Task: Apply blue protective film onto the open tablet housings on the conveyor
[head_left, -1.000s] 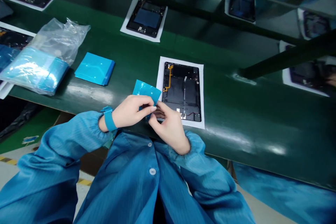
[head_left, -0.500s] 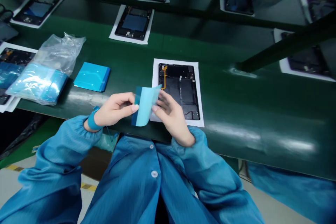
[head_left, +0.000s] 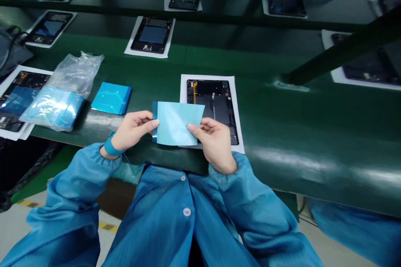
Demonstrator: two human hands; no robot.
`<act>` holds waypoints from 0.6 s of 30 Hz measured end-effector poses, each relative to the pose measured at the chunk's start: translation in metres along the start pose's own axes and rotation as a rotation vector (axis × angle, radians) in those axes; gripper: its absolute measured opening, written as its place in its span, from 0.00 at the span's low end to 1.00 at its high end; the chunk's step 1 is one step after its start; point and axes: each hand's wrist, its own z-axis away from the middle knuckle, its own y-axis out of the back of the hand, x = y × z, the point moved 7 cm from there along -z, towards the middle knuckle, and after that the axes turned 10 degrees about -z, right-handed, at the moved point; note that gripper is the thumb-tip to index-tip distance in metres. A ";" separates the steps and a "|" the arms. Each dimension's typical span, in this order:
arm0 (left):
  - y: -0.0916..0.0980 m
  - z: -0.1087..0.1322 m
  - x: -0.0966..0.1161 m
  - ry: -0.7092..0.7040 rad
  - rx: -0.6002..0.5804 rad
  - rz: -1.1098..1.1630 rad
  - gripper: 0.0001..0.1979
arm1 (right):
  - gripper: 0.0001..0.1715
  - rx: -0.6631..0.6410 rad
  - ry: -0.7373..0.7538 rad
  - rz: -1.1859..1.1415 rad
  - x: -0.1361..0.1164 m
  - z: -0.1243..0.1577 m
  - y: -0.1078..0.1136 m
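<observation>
Both hands hold a pale blue film sheet (head_left: 177,123) just above the front edge of the green conveyor belt (head_left: 282,108). My left hand (head_left: 133,129) pinches its left edge, where a darker blue layer shows. My right hand (head_left: 214,142) pinches its lower right side. Behind the sheet lies an open black tablet chassis (head_left: 216,106) on a white paper sheet (head_left: 184,87), partly hidden by the film. A stack of bright blue film sheets (head_left: 112,98) lies on the belt to the left.
A clear plastic bag (head_left: 62,91) with more blue sheets lies at far left, beside another tablet chassis (head_left: 14,100). Several more chassis on white paper sit further back, one of them (head_left: 152,35) straight behind. A dark bar (head_left: 341,54) slants across the right side.
The film has been turned from curled and edge-on to flat and facing me, spread between both hands. The view has drifted slightly right and up.
</observation>
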 end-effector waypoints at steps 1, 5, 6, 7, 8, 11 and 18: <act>-0.001 0.000 0.000 0.012 -0.018 0.013 0.21 | 0.22 0.004 0.004 0.006 0.000 -0.001 0.001; -0.010 0.002 0.000 0.062 -0.139 0.124 0.22 | 0.22 0.025 -0.005 -0.024 0.003 -0.004 0.006; -0.011 0.003 0.001 0.065 -0.151 0.118 0.22 | 0.22 0.027 -0.009 -0.036 0.003 -0.004 0.006; -0.012 0.003 0.003 0.062 -0.147 0.092 0.21 | 0.22 0.029 -0.009 -0.044 0.004 -0.004 0.006; -0.012 0.003 0.005 0.055 -0.132 0.057 0.21 | 0.22 0.027 -0.008 -0.049 0.004 -0.004 0.006; -0.011 0.003 0.013 0.034 -0.079 -0.029 0.20 | 0.22 0.025 0.008 -0.046 0.005 -0.004 0.007; -0.017 0.004 0.024 0.017 -0.064 -0.012 0.19 | 0.24 0.069 0.212 0.191 -0.012 -0.003 0.007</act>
